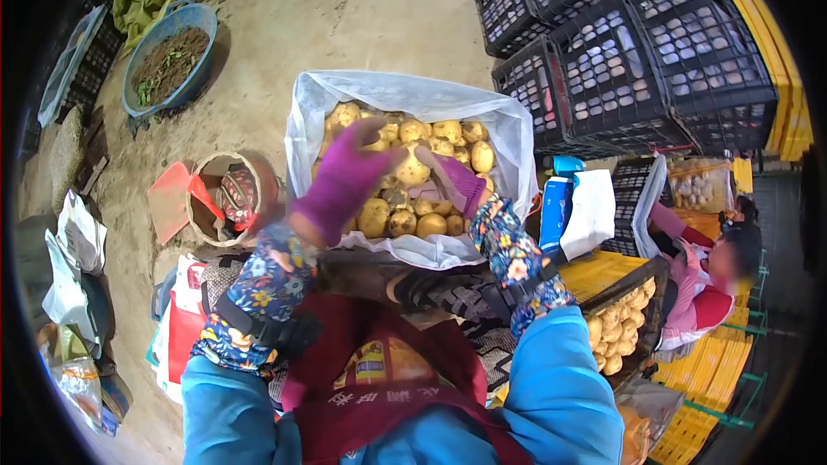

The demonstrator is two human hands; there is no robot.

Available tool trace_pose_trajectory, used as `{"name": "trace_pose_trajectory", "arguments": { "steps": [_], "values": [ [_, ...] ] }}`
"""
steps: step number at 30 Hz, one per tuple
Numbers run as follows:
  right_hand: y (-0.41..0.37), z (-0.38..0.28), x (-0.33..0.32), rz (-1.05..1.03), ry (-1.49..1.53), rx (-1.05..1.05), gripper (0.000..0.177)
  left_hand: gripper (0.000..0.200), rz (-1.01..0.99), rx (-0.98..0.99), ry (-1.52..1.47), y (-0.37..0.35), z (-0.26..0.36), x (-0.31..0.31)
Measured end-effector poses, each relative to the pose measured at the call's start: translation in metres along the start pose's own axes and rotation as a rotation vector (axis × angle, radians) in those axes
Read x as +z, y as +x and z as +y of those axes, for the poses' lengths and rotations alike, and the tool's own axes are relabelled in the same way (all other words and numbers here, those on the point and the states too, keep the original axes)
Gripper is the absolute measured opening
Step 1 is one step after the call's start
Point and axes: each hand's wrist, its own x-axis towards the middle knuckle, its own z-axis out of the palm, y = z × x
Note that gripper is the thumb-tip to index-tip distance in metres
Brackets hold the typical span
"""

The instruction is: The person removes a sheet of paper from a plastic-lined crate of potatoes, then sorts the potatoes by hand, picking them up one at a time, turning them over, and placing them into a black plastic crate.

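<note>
My left hand [349, 174], in a purple glove, is over the left part of a crate lined with white plastic [303, 120]. Its fingers look spread and are slightly blurred by motion, with nothing visible in them. Yellow potatoes [373, 217] fill the lined crate, some with dark soil on their skins. My right hand [455, 182], also gloved in purple, reaches in from the right. Its thumb and fingers close around one larger potato [412, 170] near the middle; part of the grip is hidden.
Stacked black crates [603, 69] hold round pale produce at the upper right. A blue tub [177, 60] of soil and leaves stands upper left, a round bin [233, 198] beside me. Another crate of potatoes [616, 331] is at lower right, near a co-worker in pink [689, 293].
</note>
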Motion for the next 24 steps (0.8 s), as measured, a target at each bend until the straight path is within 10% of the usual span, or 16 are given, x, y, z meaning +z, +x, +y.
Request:
{"name": "trace_pose_trajectory", "arguments": {
  "steps": [6,8,12,15,19,22,24],
  "values": [
    [-0.078,-0.048,0.03,0.072,-0.349,-0.049,0.077,0.074,-0.264,0.387,0.461,0.003,-0.03,0.03],
    [-0.067,-0.033,0.012,0.134,-0.351,0.022,0.064,0.07,-0.42,0.239,0.175,-0.005,-0.013,0.034],
    [-0.042,0.016,-0.022,0.375,-0.536,-0.522,0.053,0.055,-0.5,-0.081,-0.214,-0.011,0.005,0.036],
    [-0.066,-0.014,0.007,0.372,0.11,-0.264,0.055,0.053,-0.436,-0.273,-0.285,-0.02,0.023,0.034],
    [-0.076,-0.016,0.055,0.712,-0.716,-0.845,0.061,0.05,-0.446,-0.272,-0.369,-0.016,0.007,0.032],
    [-0.068,-0.011,0.052,0.645,-0.974,-0.83,0.051,0.043,-0.483,-0.372,-0.491,-0.007,-0.009,0.029],
    [-0.068,-0.017,0.044,0.471,-0.764,-0.89,0.046,0.043,-0.356,0.156,-0.202,-0.016,-0.014,0.03]
  ]
}}
